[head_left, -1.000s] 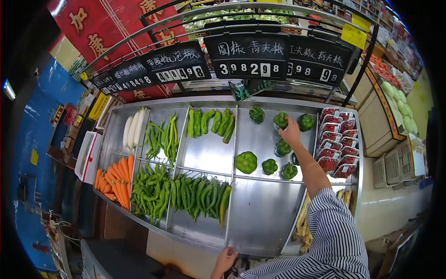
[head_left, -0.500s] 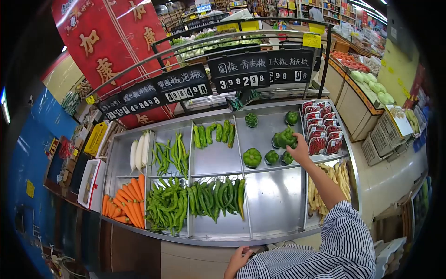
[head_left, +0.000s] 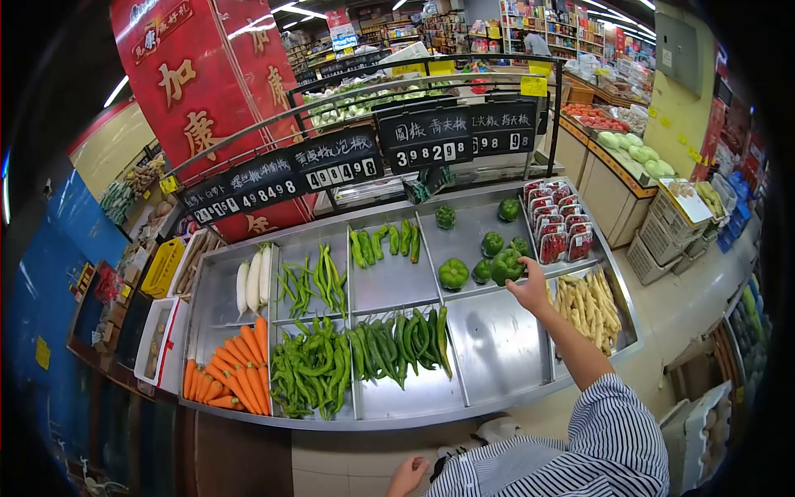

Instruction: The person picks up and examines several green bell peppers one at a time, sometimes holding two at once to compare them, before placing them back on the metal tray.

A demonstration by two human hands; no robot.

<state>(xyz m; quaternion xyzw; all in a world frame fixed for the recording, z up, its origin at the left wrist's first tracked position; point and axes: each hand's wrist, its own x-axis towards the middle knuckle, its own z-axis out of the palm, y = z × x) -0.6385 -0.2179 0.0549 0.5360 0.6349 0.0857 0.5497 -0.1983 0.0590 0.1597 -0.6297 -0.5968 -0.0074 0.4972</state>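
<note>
Work over the tray (head_left: 489, 348), wide and steel, reaching past its near edge without leaning on the metal. Stay inside the back-row compartment (head_left: 472, 240) towards the right edge, just left of the red punnets (head_left: 563, 224). Keep the forearm (head_left: 571, 344) from brushing the yellow heap (head_left: 586, 306) by the tray's front right corner. Carry the right hand (head_left: 534, 286) low over the compartment's near right corner, wrist loose. Leave the left hand (head_left: 407, 476) beyond the tray's near edge, clear of the work: fingers loosely bent, hard to tell whether holding anything.

Look for the held pepper (head_left: 507, 267) at that near right corner, close to the divider (head_left: 474, 295); cannot tell whether touching steel or just above. Mind the big pepper (head_left: 453, 273) by the near left corner, and the smaller peppers (head_left: 482, 271) just beside and behind; likely to roll if nudged. Steer clear, too, of the far pair (head_left: 508, 210), one near each far corner.

Right fingers: clamped on the pepper's right side, thumb towards the near edge. Press lightly, enough against slipping, too little to bruise. Before loosening, feel for a steady base, then part thumb and fingers evenly.
</note>
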